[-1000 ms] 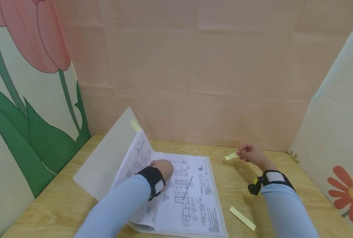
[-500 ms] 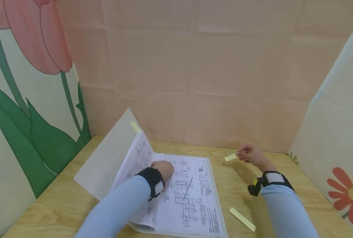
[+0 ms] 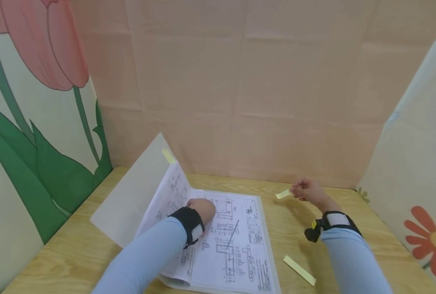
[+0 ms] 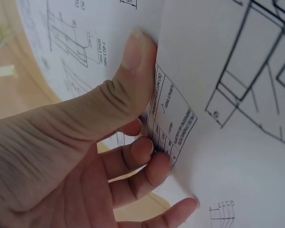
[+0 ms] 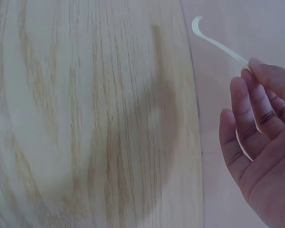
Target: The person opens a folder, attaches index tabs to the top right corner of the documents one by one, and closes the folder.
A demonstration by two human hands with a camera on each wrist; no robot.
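left hand (image 3: 202, 207) pinches drawing sheet (image 3: 236, 241) | right hand (image 3: 308, 190) apparently pinches 1 yellow strip (image 3: 283, 194)

Open folder sitting left of centre, sticky strips lying off to its right.

The clear plastic folder of printed technical drawings (image 3: 225, 241) is lying on the pale wooden table (image 3: 67, 261), its cover (image 3: 130, 200) standing up at the left. The left hand (image 3: 202, 207) is resting on the pages; the right hand (image 3: 308, 191), well right of the folder, is pinching a small yellow sticky strip (image 3: 283, 194) above the table. A longer yellow paper strip (image 3: 299, 270) is lying nearer, just right of the folder.
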